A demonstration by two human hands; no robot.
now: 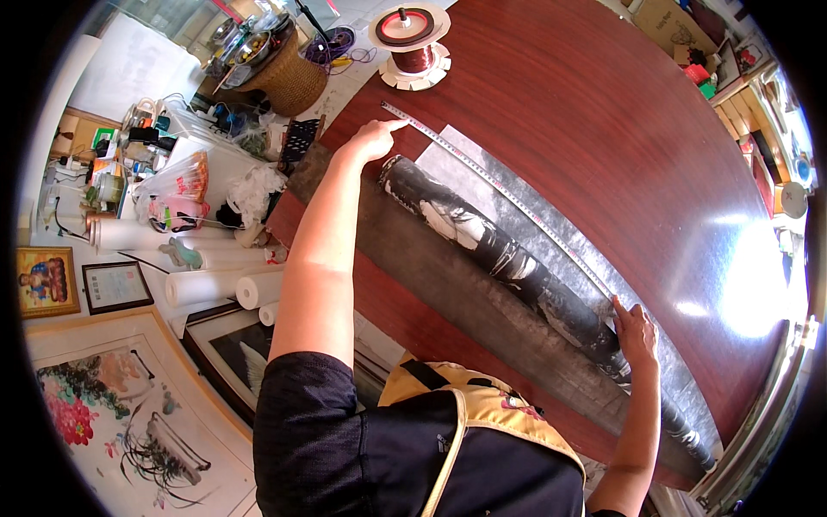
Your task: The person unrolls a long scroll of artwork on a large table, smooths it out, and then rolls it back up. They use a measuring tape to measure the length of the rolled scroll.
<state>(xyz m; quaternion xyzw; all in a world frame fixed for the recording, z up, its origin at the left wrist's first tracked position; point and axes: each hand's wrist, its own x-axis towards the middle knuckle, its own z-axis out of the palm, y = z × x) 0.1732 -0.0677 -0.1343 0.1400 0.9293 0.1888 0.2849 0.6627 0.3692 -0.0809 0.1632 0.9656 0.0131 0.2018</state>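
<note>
A long white measuring tape (500,187) with dark and red marks stretches slantwise over the dark red table (551,77). My left hand (372,142) is near its far left end, the index finger stretched out to the tape's edge. At the other end rests my right hand (636,334), fingers apart and a fingertip on the tape; its palm side is hidden. Beneath the tape lies a grey-white mottled sheet (461,155). Alongside runs a black-and-white patterned roll (508,263), between the tape and my body. A dark grey cloth or mat (431,271) lies nearer me.
A spool of copper-coloured wire (413,60) stands at the table's far left edge. Left of the table are a wicker stand (289,77), plastic bags (177,189), white paper rolls (207,286) and framed pictures (116,284). A cardboard box (672,30) is at far right.
</note>
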